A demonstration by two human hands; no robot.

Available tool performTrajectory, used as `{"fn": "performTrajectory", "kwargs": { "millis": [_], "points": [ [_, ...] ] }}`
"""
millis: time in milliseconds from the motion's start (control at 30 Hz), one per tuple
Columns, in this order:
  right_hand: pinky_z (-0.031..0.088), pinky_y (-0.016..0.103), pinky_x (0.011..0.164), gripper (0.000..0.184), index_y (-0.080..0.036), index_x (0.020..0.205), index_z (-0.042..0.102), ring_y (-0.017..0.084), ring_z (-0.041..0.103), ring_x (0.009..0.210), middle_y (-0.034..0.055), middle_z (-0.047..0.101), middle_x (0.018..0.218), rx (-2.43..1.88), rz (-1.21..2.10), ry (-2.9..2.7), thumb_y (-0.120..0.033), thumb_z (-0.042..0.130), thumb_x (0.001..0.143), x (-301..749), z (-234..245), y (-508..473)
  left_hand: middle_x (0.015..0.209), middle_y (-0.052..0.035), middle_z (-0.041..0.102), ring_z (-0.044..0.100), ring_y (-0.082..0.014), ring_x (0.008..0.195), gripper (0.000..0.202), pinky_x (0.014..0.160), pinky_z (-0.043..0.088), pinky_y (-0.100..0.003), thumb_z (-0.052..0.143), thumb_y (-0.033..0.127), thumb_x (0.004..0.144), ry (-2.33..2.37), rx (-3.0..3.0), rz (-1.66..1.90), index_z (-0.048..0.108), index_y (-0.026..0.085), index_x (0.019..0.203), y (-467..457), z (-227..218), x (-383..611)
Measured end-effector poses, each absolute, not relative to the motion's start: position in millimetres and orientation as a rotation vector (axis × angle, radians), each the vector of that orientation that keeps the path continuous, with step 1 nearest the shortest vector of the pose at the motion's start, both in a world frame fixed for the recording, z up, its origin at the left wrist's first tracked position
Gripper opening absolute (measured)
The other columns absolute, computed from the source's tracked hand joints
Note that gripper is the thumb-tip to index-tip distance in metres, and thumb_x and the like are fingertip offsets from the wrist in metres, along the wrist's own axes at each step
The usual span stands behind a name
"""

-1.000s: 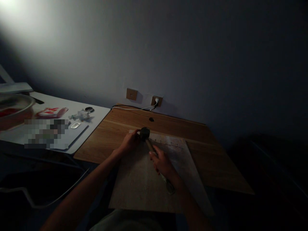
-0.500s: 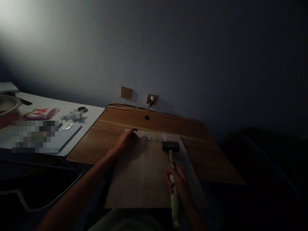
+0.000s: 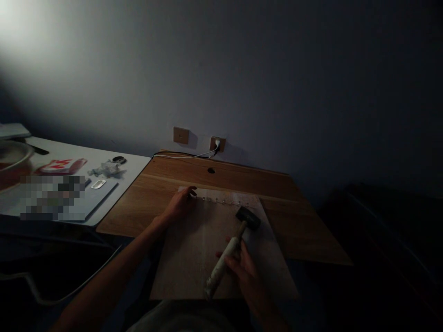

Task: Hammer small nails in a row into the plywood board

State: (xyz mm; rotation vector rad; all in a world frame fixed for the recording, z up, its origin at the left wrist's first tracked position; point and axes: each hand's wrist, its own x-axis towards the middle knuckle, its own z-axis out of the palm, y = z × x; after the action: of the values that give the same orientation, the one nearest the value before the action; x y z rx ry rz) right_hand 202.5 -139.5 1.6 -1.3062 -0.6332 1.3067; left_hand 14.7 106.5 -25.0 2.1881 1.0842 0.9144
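Note:
My right hand point(image 3: 244, 267) is closed around the pale, worn handle of a mallet point(image 3: 221, 267) with a black head. The mallet slants, its head toward the upper right over a thin wooden board point(image 3: 194, 258). Near the board's far edge runs a thin line of small shiny pieces point(image 3: 223, 201), too small to name. My left hand point(image 3: 180, 202) rests at the left end of that line, on the board's far left corner. Its fingers are bent together, and whatever they pinch is hidden. The mallet head sits just nearer to me than the line's right end.
The board lies on a wooden desktop point(image 3: 304, 230) and overhangs its front edge. On a white table point(image 3: 138, 161) at left are a bowl point(image 3: 17, 157), a red-and-white packet point(image 3: 62, 165), crumpled plastic point(image 3: 107, 169) and a grey slab. A plugged-in cable point(image 3: 197, 155) runs along the wall.
My right hand has turned the mallet: its handle end swung left, and its head tilted and moved slightly nearer to me, uncovering more of the shiny line. My left hand stays put.

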Motion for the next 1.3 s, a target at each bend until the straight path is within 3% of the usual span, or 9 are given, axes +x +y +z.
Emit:
{"fn": "performTrajectory", "kwargs": {
  "millis": [100, 167, 300, 433, 567, 767, 1033, 1133, 1300],
  "points": [
    [0.045, 0.045, 0.109, 0.091, -0.028, 0.152, 0.036, 0.029, 0.063, 0.123, 0.0081, 0.064, 0.137, -1.347, 1.277, -0.679, -0.052, 0.08, 0.076, 200.3, -9.6, -151.3, 0.114, -0.0106, 0.068, 0.067, -0.0202, 0.093, 0.04, 0.082, 0.057, -0.034, 0.057, 0.027, 0.087, 1.084, 2.224, 0.952, 0.056, 0.017, 0.126, 100.2, -26.1, 9.9],
    [0.047, 0.042, 0.106, 0.088, -0.025, 0.156, 0.032, 0.027, 0.064, 0.121, 0.0081, 0.07, 0.125, -1.438, 1.213, -0.783, -0.052, 0.072, 0.083, 200.2, -13.7, -159.2, 0.12, -0.0117, 0.064, 0.064, -0.0234, 0.105, 0.038, 0.088, 0.057, -0.038, 0.056, 0.031, 0.09, 1.114, 2.287, 0.969, 0.056, 0.018, 0.126, 90.3, -26.9, 2.3],
    [0.055, 0.041, 0.087, 0.064, -0.019, 0.149, 0.047, 0.027, 0.071, 0.095, 0.0101, 0.074, 0.104, -1.73, 0.887, -1.236, -0.048, 0.059, 0.093, 212.1, -9.8, -165.8, 0.133, -0.0135, 0.056, 0.057, -0.0295, 0.122, 0.039, 0.106, 0.048, -0.048, 0.056, 0.034, 0.091, 1.197, 2.498, 0.864, 0.058, 0.019, 0.127, 60.2, -27.8, -23.2],
    [0.051, 0.048, 0.098, 0.037, -0.021, 0.128, 0.066, 0.03, 0.065, 0.114, 0.0122, 0.072, 0.119, -1.836, 0.213, -1.639, -0.036, 0.052, 0.097, 242.0, -6.6, -159.5, 0.142, -0.0145, 0.052, 0.06, -0.0303, 0.119, 0.04, 0.104, 0.049, -0.049, 0.054, 0.035, 0.094, 1.301, 2.592, 0.713, 0.057, 0.02, 0.131, 30.9, -24.8, -46.5],
    [0.05, 0.048, 0.102, 0.036, -0.02, 0.13, 0.064, 0.03, 0.062, 0.119, 0.0115, 0.07, 0.127, -1.891, -0.13, -1.855, -0.033, 0.054, 0.098, 272.0, -15.4, -156.0, 0.135, -0.0109, 0.062, 0.064, -0.0271, 0.115, 0.039, 0.102, 0.051, -0.044, 0.051, 0.03, 0.095, 1.217, 2.612, 0.572, 0.058, 0.021, 0.132, 13.6, -17.3, -47.0],
    [0.048, 0.046, 0.105, 0.035, -0.018, 0.127, 0.066, 0.028, 0.063, 0.122, 0.0114, 0.071, 0.128, -1.96, -0.194, -1.931, -0.037, 0.05, 0.102, 301.2, -20.5, -157.0, 0.128, -0.0099, 0.068, 0.063, -0.0272, 0.116, 0.034, 0.101, 0.05, -0.045, 0.054, 0.03, 0.096, 1.193, 2.591, 0.572, 0.063, 0.021, 0.127, 11.7, -7.6, -13.6],
    [0.049, 0.051, 0.106, 0.046, -0.015, 0.122, 0.067, 0.031, 0.063, 0.123, 0.0174, 0.07, 0.128, -2.081, -0.185, -1.71, -0.046, 0.039, 0.102, 397.8, -40.1, -157.4, 0.125, -0.0076, 0.068, 0.061, -0.0254, 0.115, 0.03, 0.099, 0.051, -0.039, 0.057, 0.026, 0.094, 0.787, 2.729, 0.431, 0.062, 0.023, 0.124, 18.4, 0.8, 74.1],
    [0.05, 0.051, 0.106, 0.049, -0.013, 0.12, 0.067, 0.033, 0.064, 0.121, 0.0196, 0.07, 0.127, -2.152, -0.178, -1.609, -0.045, 0.036, 0.1, 444.2, -47.8, -160.5, 0.13, -0.0077, 0.065, 0.06, -0.0279, 0.116, 0.027, 0.099, 0.05, -0.041, 0.055, 0.031, 0.096, 0.615, 2.83, 0.368, 0.063, 0.021, 0.119, 20.8, 1.4, 118.4],
    [0.049, 0.05, 0.107, 0.048, -0.016, 0.122, 0.066, 0.032, 0.064, 0.123, 0.0189, 0.069, 0.13, -2.266, -0.178, -1.508, -0.044, 0.036, 0.096, 503.2, -50.8, -166.3, 0.149, -0.01, 0.053, 0.049, -0.0365, 0.131, 0.047, 0.103, 0.046, -0.05, 0.052, 0.046, 0.097, 0.577, 2.864, 0.287, 0.054, 0.021, 0.136, 27.5, -3.7, 177.0]
  ]
}}
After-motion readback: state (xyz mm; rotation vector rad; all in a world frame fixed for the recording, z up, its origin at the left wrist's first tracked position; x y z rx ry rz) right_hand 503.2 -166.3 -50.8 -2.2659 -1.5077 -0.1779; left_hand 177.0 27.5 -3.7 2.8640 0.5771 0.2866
